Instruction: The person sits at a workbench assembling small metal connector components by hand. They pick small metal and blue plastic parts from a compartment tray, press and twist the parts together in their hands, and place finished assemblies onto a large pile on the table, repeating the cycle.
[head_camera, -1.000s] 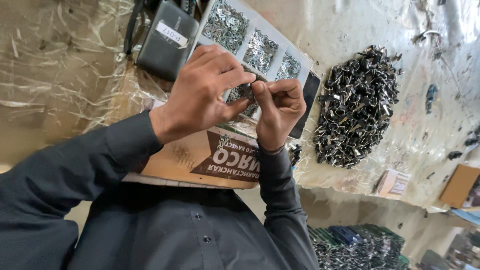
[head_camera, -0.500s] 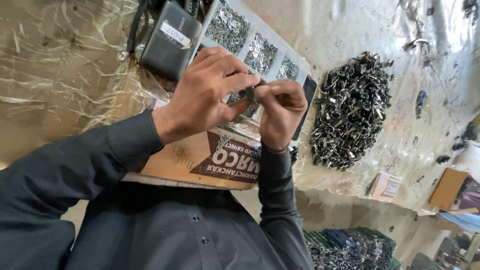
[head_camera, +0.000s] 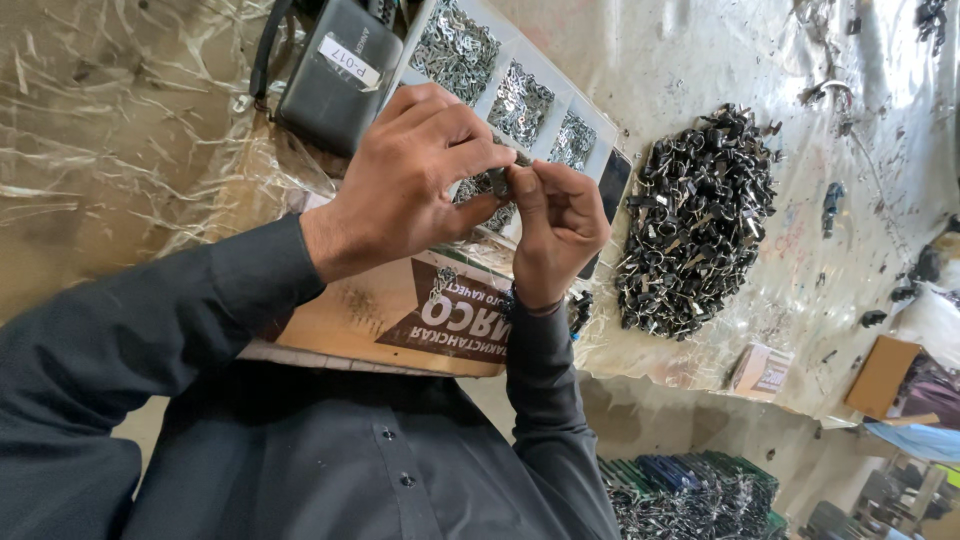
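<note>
Pinching a tiny dark metal part between both hands, left hand and right hand fingertips clamped on it, just above a white sectioned tray of small silvery metal pieces. Heap of black metal clips sits nearby on the plastic-covered surface.

Both dark-sleeved forearms rise from the body and converge, the left hand curled with knuckles up and fingers bent inward, meeting the right hand, whose thumb and forefinger pinch together at the fingertips.
</note>
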